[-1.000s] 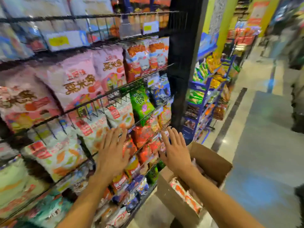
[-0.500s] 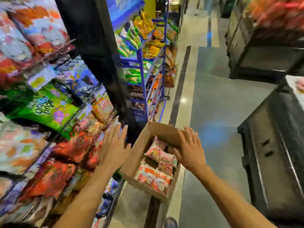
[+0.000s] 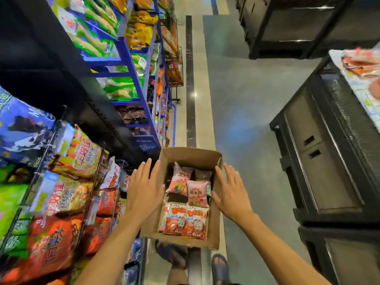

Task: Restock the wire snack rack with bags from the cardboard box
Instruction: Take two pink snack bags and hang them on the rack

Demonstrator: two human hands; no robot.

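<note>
Your sandal (image 3: 220, 268) shows at 6 o'clock. Your left hand (image 3: 144, 191) and right hand (image 3: 231, 193) are flat and loose, holding nothing, one at each side of the box (image 3: 191, 157) in the middle. Red bags (image 3: 186, 223) and pink bags (image 3: 198, 190) lie inside it. The rack (image 3: 41, 161) is at 9 o'clock, and the blue shelf (image 3: 123, 102) is at 11.

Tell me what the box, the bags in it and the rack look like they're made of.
Box: brown cardboard, matte, with raw bent flap edges. Bags: thin plastic film, glossy and printed, puffed with crimped seams. Rack: thin dark metal wire, likely coated; blur hides its finish.
</note>
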